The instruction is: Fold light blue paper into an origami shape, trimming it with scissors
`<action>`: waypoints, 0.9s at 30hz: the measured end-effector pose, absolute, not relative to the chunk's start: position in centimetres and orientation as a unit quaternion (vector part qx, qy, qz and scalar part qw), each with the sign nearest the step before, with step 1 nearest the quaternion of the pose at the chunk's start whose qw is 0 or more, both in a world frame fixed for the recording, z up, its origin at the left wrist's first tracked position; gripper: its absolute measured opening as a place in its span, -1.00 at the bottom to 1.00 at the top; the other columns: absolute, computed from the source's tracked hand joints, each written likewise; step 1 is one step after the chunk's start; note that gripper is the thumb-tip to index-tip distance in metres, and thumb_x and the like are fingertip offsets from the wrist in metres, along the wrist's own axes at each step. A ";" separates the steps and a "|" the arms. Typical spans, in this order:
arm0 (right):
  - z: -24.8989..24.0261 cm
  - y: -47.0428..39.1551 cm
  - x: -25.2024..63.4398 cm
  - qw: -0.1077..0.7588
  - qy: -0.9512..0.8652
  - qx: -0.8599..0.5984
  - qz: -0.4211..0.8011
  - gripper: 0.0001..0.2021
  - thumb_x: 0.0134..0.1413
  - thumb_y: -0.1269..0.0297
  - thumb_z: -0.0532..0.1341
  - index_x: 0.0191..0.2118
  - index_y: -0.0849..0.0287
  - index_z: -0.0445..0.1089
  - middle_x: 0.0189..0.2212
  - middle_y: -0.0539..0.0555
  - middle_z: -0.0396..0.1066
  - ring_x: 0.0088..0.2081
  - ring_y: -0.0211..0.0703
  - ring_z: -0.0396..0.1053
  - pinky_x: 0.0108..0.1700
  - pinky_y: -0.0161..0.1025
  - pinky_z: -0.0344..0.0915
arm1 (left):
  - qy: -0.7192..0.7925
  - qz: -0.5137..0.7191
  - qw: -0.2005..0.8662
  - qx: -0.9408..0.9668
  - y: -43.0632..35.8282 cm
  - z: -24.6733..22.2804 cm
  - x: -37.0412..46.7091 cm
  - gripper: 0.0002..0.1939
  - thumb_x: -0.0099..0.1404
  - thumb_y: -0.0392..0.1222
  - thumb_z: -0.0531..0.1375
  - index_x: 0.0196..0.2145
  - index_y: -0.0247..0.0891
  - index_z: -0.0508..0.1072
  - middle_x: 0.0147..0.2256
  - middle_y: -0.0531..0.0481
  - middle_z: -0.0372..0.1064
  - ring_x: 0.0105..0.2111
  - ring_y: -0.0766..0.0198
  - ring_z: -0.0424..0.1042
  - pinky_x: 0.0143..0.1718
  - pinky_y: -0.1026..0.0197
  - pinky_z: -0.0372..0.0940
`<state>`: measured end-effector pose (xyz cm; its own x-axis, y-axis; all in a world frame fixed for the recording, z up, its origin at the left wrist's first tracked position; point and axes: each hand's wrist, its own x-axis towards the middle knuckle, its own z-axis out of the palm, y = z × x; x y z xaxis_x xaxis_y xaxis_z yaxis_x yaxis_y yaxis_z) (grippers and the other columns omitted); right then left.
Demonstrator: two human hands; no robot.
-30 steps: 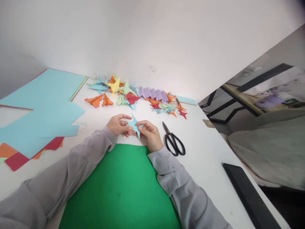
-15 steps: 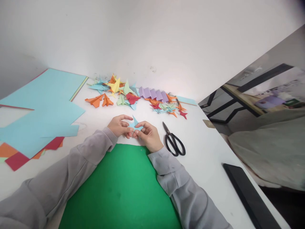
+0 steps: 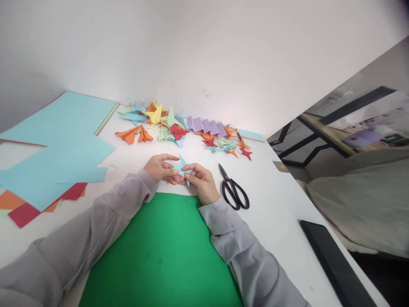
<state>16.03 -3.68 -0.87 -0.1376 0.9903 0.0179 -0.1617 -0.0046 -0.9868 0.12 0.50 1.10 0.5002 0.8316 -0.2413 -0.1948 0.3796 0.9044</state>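
Between both hands is a small light-blue folded paper star [image 3: 182,165], its points sticking up and down past my fingers. My left hand [image 3: 161,168] pinches its left side with thumb and fingers. From the right, my right hand [image 3: 202,181] grips the other side, thumb in front and index finger above. The fingertips hide part of the star's middle. Just below the hands lies a green mat [image 3: 162,251]. Black-handled scissors [image 3: 234,187] rest to the right of my right hand, blades pointing away from me.
Folded paper pieces [image 3: 155,115] in several colours pile up by the wall, with a purple pleated strip [image 3: 206,126] beside them. Light-blue sheets [image 3: 73,153] cover the left side, over red and orange squares [image 3: 24,215]. A black flat object [image 3: 329,256] lies near the right table edge.
The blue star has turned slightly in my fingers, and its lower point now shows more clearly below the right thumb. Both hands stay in nearly the same place.
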 end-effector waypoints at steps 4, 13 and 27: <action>-1.0 -3.6 16.1 0.503 -0.475 -0.420 0.587 -0.80 -0.18 0.19 0.26 -0.38 0.18 0.37 -0.64 -0.02 0.42 -0.58 -0.24 0.34 -0.51 -0.29 0.21 | 0.368 0.343 0.743 0.442 0.5 1.1 0.2 -0.39 -0.25 -0.35 0.41 -0.22 -0.41 0.27 -0.72 0.11 0.32 -0.67 0.22 0.42 -0.66 0.23 0.36; -0.6 -3.7 15.9 0.503 -0.495 -0.424 0.568 -0.73 -0.29 0.21 0.37 -0.41 0.18 0.36 -0.67 -0.05 0.43 -0.61 -0.29 0.36 -0.48 -0.32 0.29 | 0.364 0.339 0.743 0.448 0.4 1.2 0.2 -0.42 -0.20 -0.38 0.38 -0.20 -0.44 0.25 -0.72 0.09 0.32 -0.66 0.18 0.43 -0.66 0.23 0.36; -0.5 -3.9 15.6 0.529 -0.492 -0.435 0.537 -0.77 -0.28 0.26 0.36 -0.47 0.17 0.30 -0.74 -0.13 0.36 -0.66 -0.34 0.33 -0.57 -0.40 0.24 | 0.346 0.323 0.748 0.465 0.3 1.2 0.0 -0.41 -0.25 -0.31 0.40 -0.23 -0.45 0.28 -0.69 0.02 0.38 -0.63 0.18 0.45 -0.62 0.22 0.38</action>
